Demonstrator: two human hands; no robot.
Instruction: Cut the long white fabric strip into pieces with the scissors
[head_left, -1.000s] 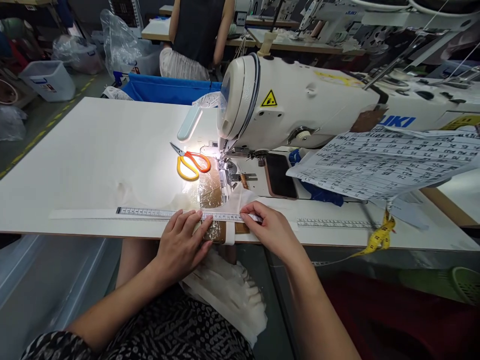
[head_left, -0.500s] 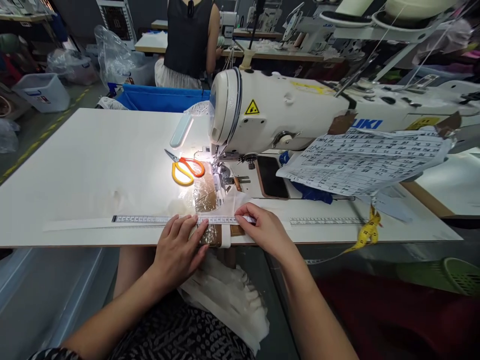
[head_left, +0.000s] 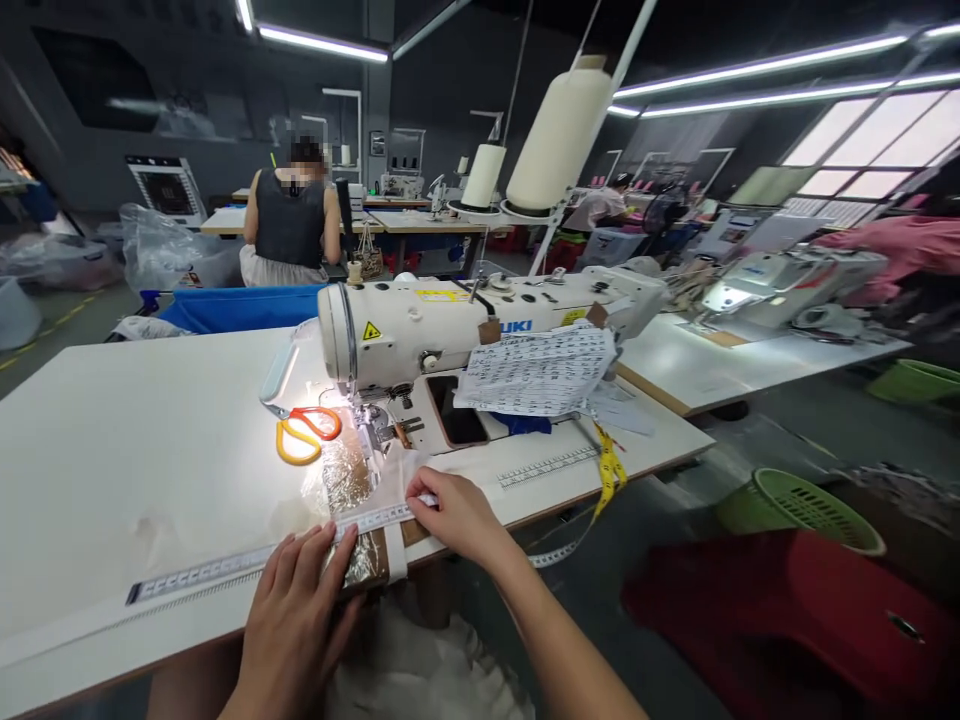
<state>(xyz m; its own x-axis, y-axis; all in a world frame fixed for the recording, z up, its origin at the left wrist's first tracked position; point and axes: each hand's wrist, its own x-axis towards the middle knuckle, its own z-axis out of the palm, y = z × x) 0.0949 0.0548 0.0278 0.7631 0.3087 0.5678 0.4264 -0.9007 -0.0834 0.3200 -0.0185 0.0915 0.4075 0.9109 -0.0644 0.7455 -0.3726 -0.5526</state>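
On the white table (head_left: 187,430), near its front edge, lies a tape measure (head_left: 202,573), the left hand (head_left: 296,600) resting unclenched on it, the right hand (head_left: 456,515) pinching it beside pale cloth (head_left: 391,475). Behind are scissors (head_left: 295,416), a sewing machine (head_left: 420,340) and, farther off, a person (head_left: 292,235).

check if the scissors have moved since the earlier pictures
No. Against the sewing machine, the scissors lie in the same place; only the camera view has shifted.

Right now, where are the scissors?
In the head view, the scissors lie left of centre on the white table, near the needle end of the sewing machine, beyond the left hand.
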